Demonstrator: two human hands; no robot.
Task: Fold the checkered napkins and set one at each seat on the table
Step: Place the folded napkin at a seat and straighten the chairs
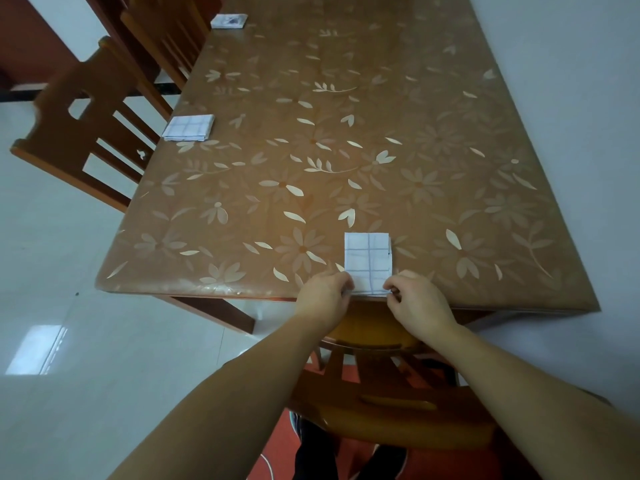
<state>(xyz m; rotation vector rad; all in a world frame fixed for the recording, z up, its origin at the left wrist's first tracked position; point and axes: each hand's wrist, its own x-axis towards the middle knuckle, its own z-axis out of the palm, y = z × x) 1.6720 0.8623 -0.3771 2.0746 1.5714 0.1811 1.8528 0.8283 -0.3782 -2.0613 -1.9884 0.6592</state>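
One folded napkin (pixel 367 258) lies at the near edge of the bench (pixel 381 133). The left hand (pixel 323 296) and right hand (pixel 419 301) each pinch a near corner with curled fingers (pixel 398 296). It is probably light, limp cloth that slides and springs open, so grip all layers at the corners.

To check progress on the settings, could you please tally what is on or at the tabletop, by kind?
Napkins: 3
Hands: 2
Total: 5
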